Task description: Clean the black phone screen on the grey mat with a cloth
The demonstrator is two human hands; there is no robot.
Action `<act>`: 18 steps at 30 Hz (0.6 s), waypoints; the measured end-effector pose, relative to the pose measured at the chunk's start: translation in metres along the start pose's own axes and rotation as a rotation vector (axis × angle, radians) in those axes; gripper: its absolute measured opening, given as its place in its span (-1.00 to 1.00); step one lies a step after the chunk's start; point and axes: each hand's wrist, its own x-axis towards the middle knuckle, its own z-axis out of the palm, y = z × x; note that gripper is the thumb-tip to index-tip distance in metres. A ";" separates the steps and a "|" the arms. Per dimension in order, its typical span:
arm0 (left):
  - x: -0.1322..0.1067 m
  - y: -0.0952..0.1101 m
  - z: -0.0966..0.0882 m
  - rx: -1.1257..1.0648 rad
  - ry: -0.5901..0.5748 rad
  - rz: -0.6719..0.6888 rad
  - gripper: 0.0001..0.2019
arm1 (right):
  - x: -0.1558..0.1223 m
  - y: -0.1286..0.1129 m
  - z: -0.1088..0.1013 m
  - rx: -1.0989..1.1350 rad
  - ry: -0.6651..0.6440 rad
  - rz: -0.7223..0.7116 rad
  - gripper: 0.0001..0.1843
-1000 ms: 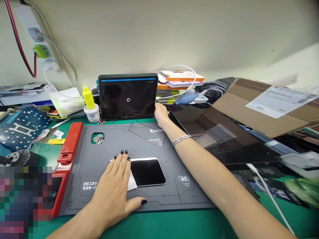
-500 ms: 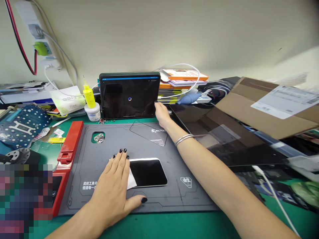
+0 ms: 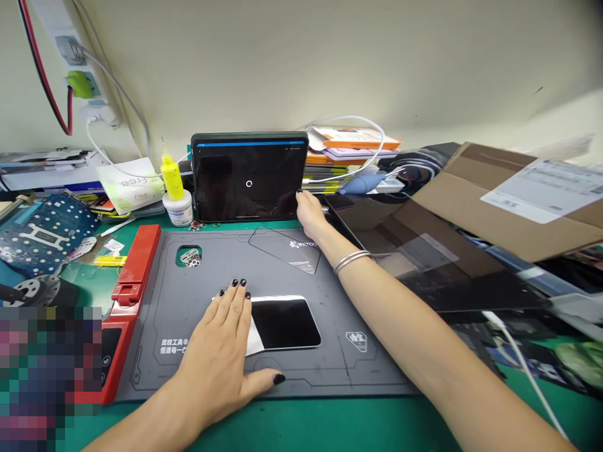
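A: Left hand (image 3: 217,339)?
B: Open and flat, over a white sheet (image 3: 254,339) and the phone (image 3: 285,323), on the grey repair mat (image 3: 372,370).
A: And right hand (image 3: 309,213)?
B: At the lower corner of the upright tablet (image 3: 249,177); fingers hidden, so grip unclear.
A: Risk?
B: Possibly sliding of the phone under palm pressure, or tipping of the tablet from a push, down onto the loose glass sheet (image 3: 285,250).
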 end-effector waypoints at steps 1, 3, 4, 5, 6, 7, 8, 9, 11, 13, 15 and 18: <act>-0.001 0.001 0.001 -0.004 0.012 0.016 -0.03 | 0.000 0.000 0.000 -0.007 -0.005 -0.007 -0.69; -0.003 0.007 0.005 -0.014 0.024 0.065 -0.04 | -0.003 0.000 0.002 -0.018 -0.021 -0.025 -0.69; -0.003 0.009 0.006 -0.019 0.026 0.088 -0.04 | -0.004 -0.001 0.003 -0.021 -0.030 -0.035 -0.69; -0.004 0.012 0.007 -0.023 0.025 0.107 -0.04 | -0.005 -0.001 0.004 -0.024 -0.038 -0.045 -0.68; -0.004 0.014 0.007 -0.025 0.024 0.119 -0.05 | -0.007 -0.002 0.005 -0.027 -0.045 -0.054 -0.68; -0.004 0.015 0.007 -0.024 0.023 0.123 -0.05 | -0.008 -0.003 0.006 -0.032 -0.049 -0.061 -0.68; -0.003 0.014 0.006 -0.019 0.022 0.118 -0.06 | -0.009 -0.004 0.006 -0.040 -0.051 -0.065 -0.68; -0.003 0.013 0.006 -0.008 0.022 0.103 -0.06 | -0.009 -0.005 0.006 -0.051 -0.049 -0.066 -0.68; -0.001 0.008 0.004 0.024 0.024 0.051 -0.05 | -0.009 -0.007 0.006 -0.083 -0.033 -0.063 -0.69; 0.000 0.003 0.003 0.053 0.028 0.005 -0.05 | -0.009 -0.009 0.005 -0.128 0.006 -0.065 -0.68; 0.000 -0.001 0.004 0.062 0.038 -0.005 -0.06 | -0.009 -0.012 0.004 -0.182 0.070 -0.075 -0.67; 0.000 -0.002 0.006 0.055 0.065 0.014 -0.05 | -0.016 -0.019 -0.001 -0.276 0.193 -0.107 -0.68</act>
